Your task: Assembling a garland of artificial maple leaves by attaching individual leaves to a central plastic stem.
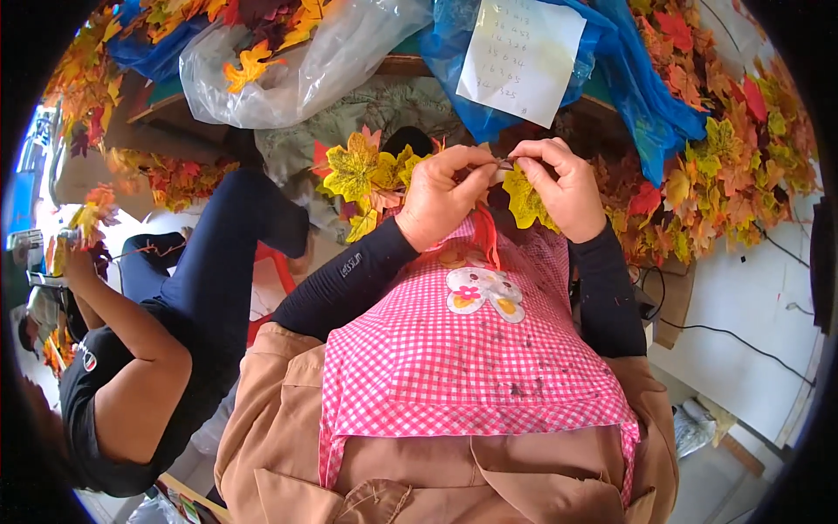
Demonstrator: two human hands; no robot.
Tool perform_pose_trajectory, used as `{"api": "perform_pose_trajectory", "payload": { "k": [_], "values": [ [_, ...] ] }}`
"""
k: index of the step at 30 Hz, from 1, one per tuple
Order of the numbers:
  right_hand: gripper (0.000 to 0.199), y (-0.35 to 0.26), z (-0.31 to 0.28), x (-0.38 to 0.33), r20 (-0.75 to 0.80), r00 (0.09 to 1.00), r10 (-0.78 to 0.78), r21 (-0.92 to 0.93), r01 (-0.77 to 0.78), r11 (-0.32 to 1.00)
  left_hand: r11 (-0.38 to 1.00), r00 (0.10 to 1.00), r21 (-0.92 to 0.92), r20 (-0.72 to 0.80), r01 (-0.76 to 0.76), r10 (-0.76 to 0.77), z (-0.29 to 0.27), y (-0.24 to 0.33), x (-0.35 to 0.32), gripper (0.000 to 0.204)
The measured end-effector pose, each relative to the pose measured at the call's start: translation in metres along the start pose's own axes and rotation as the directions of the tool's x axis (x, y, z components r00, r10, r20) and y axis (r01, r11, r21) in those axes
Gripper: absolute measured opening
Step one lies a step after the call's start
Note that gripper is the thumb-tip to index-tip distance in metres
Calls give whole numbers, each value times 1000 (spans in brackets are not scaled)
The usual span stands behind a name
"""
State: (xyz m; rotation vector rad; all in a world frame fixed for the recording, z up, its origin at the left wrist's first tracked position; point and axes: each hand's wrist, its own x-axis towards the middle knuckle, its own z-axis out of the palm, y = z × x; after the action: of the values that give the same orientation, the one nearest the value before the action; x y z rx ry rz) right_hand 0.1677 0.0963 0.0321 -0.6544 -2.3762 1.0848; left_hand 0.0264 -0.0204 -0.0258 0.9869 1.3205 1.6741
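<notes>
The person's left hand and right hand met just above the pink checked apron, fingertips almost touching. Between them ran a thin stem, lying roughly level, left to right, so each hand closed on one end of it. The left hand's fingers were pinched on the stem's left end; the right hand's fingers were pinched on the right end, where a yellow leaf hung down against the palm. Both hands were equally near the stem, neither one released.

Left of the left hand, a cluster of yellow and orange leaves trailed outward, seemingly joined to the same stem, though the join was hidden behind the knuckles. A red strip dangled from below the hands onto the apron. Beyond the hands lay a blue plastic bag bearing a white paper note, and a clear bag of leaves. A second person sat well to the left of the apron.
</notes>
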Motion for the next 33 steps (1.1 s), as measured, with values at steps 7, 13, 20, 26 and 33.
{"api": "perform_pose_trajectory", "payload": {
  "k": [7, 13, 20, 26, 33],
  "values": [
    [11, 3, 1, 4, 5, 1000, 12, 2, -12, 1000, 999, 1000, -43, 3, 17, -16, 0, -3, 4, 12],
    [11, 3, 3, 4, 26, 999, -34, -70, 36, 997, 999, 1000, 28, 21, -19, 18, -1, -4, 5, 10],
    [11, 3, 2, 5, 9, 1000, 1, -39, -1, 999, 1000, 1000, 6, 2, -10, 10, 0, -5, 5, 9],
    [9, 2, 5, 6, 28, 993, -112, -225, 115, 968, 992, 998, 113, 5, -61, 61, -2, -9, 7, 8],
    [12, 5, 12, 4, 59, 965, -254, -389, 256, 885, 962, 994, 266, -61, -68, 87, 0, -9, 4, 10]
  ]
}}
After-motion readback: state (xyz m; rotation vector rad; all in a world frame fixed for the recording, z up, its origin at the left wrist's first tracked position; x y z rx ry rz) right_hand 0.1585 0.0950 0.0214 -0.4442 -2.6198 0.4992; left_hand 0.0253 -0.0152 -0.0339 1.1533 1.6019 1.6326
